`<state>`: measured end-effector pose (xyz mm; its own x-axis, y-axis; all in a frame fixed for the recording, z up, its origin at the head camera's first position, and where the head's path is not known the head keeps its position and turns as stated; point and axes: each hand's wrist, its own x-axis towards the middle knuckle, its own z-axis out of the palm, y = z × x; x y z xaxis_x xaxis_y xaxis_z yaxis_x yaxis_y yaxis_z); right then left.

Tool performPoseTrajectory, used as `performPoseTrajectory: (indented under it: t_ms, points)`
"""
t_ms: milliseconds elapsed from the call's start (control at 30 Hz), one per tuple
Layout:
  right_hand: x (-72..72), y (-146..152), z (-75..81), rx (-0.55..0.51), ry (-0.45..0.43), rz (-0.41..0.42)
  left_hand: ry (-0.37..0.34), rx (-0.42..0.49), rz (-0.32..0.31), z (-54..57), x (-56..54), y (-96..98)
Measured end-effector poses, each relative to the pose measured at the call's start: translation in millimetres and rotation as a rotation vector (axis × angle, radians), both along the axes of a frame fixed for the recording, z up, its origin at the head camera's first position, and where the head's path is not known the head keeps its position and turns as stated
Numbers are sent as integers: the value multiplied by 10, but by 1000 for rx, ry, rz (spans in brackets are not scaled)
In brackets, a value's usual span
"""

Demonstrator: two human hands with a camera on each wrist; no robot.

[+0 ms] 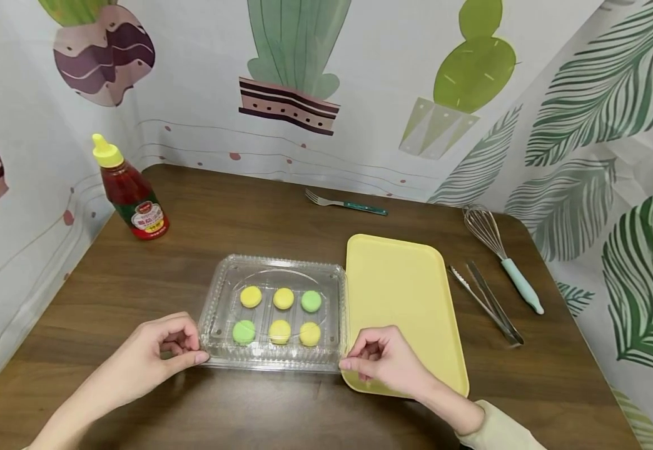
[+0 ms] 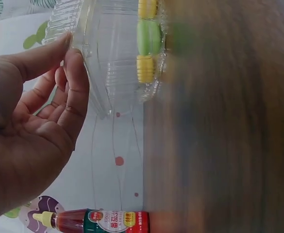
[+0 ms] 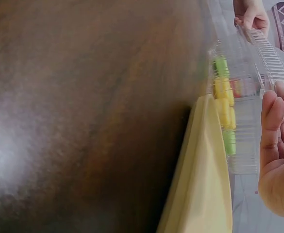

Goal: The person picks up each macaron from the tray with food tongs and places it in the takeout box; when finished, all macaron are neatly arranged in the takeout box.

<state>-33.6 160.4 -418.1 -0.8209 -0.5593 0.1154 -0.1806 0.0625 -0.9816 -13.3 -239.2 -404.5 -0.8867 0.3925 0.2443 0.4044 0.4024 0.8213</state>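
Observation:
A clear plastic clamshell box (image 1: 273, 359) sits on the table with several yellow and green macarons (image 1: 279, 332) in two rows inside. My left hand (image 1: 164, 344) pinches the near left corner of its lid between thumb and index finger. At the near right corner, my right hand (image 1: 379, 356) pinches the lid in the same way. In the left wrist view the lid (image 2: 91, 53) stands at an angle above the macarons (image 2: 145, 69), its rim raised from the base. The right wrist view shows the ribbed lid edge (image 3: 273, 60) stretching between both hands.
A yellow tray (image 1: 402, 294) lies right beside the box, under my right hand. Metal tongs (image 1: 486, 303) and a whisk (image 1: 501, 253) lie farther right. A fork (image 1: 346, 204) is at the back, and a ketchup bottle (image 1: 135, 197) stands at the back left.

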Motion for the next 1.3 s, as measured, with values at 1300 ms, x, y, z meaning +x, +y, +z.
performPoseTrajectory:
  t_ms: [1300]
  points:
    - [21, 27, -62, 141, -268, -41, -508, 82, -88, -118, -26, -167]
